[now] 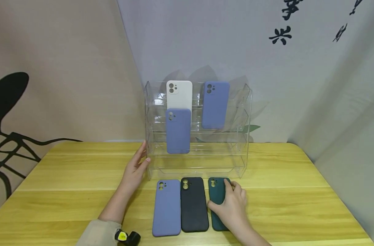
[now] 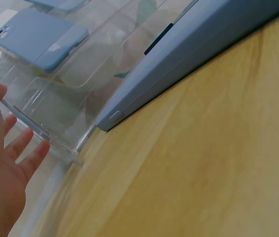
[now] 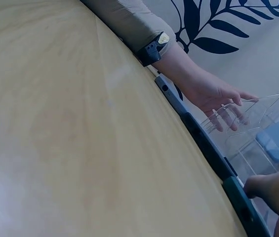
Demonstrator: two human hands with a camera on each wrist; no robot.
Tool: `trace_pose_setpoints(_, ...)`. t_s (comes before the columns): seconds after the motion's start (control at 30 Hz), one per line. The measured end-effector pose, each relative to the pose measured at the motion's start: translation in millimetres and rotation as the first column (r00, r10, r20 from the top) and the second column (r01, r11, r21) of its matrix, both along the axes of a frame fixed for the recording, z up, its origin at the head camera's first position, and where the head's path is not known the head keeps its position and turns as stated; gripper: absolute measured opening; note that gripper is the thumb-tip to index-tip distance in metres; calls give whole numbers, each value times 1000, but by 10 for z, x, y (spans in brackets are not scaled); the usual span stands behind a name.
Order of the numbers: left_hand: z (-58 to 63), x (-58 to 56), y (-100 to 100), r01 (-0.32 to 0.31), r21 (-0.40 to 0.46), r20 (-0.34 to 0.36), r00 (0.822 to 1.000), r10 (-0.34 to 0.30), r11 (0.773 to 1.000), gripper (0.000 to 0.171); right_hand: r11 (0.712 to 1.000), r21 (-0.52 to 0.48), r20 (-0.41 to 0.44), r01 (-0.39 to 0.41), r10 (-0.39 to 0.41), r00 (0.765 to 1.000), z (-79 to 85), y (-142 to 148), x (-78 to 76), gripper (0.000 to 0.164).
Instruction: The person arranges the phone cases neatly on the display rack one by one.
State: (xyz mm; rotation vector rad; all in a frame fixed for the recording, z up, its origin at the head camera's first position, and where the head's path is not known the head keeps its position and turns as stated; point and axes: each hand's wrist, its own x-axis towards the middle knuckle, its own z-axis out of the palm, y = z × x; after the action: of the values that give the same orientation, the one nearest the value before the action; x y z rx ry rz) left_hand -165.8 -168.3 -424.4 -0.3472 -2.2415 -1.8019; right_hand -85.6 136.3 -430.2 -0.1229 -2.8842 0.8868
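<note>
My left hand [image 1: 136,169] rests against the left side of a clear acrylic display rack [image 1: 217,160], its fingers fairly straight along the side panel. With my right hand [image 1: 234,203] I hold a dark green phone case [image 1: 217,194] lying on the table, thumb at its left edge and fingers at its upper right edge. Left of it lie a black phone case [image 1: 194,205] and a lavender phone case [image 1: 166,208], side by side. In the right wrist view the green case [image 3: 240,202] shows edge-on beside my thumb.
On the rack stand a white phone case [image 1: 179,94] at upper left, a lavender case [image 1: 178,131] overlapping it from below, and another lavender case [image 1: 215,104] at upper right. Behind the wooden table [image 1: 297,205] hangs a pale printed curtain [image 1: 220,41].
</note>
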Motion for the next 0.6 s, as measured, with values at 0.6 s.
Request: trace_pose_setpoints(0.6,-8,-4,0,1,2,0,1000,-1,1000,59,994,-106,-190,-2,-19,982,223,-18,64,92)
